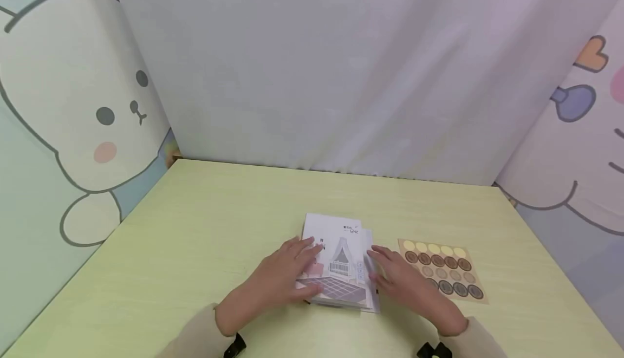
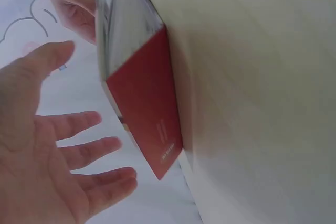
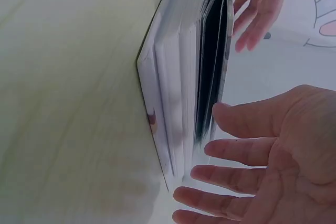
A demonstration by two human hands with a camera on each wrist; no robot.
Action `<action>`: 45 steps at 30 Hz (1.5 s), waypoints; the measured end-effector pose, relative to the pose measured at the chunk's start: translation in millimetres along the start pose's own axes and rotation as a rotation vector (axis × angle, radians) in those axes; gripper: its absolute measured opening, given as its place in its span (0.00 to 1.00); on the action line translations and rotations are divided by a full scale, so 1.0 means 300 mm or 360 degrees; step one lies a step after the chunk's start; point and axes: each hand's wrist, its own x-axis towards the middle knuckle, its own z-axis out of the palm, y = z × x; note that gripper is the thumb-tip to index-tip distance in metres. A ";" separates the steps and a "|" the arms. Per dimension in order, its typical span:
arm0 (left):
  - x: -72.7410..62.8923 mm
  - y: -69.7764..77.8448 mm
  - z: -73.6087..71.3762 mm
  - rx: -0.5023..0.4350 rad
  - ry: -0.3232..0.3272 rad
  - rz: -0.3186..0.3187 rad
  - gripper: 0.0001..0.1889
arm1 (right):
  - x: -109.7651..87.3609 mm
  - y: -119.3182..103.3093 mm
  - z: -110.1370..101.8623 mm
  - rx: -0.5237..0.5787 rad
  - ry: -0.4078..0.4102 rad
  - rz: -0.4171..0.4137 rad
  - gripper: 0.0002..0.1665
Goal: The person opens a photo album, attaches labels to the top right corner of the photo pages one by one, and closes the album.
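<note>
A thick book point(image 1: 341, 247) lies on the table, its pale cover printed with a tower-like picture, a barcode and a purple grid. Its red spine point(image 2: 147, 108) faces my left hand point(image 1: 275, 277), whose spread fingers reach over the book's left side in the head view. The left wrist view shows that hand's fingers apart from the spine. On the opposite side, my right hand point(image 1: 407, 282) is beside the page edges point(image 3: 178, 72), with its fingers extended. The right wrist view shows a dark gap under the upper cover; whether the right thumb touches that cover, I cannot tell.
A tan sheet of round stickers point(image 1: 434, 263), in rows of yellow, brown and dark circles, lies right of the book. The pale yellow table point(image 1: 219, 212) ends at a grey curtain point(image 1: 292, 76) behind. Cartoon-printed panels stand at both sides.
</note>
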 end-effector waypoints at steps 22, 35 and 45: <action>-0.033 0.044 0.031 -0.0064 0.0054 0.0001 0.28 | 0.025 -0.022 0.012 0.0041 0.0001 0.0014 0.26; -0.044 0.059 0.022 -0.0014 0.0093 -0.0004 0.25 | 0.021 -0.030 0.012 0.0031 0.0057 -0.0003 0.24; -0.050 0.081 0.012 0.0030 0.0182 0.0099 0.22 | 0.030 -0.069 -0.019 0.0133 0.0178 -0.0054 0.24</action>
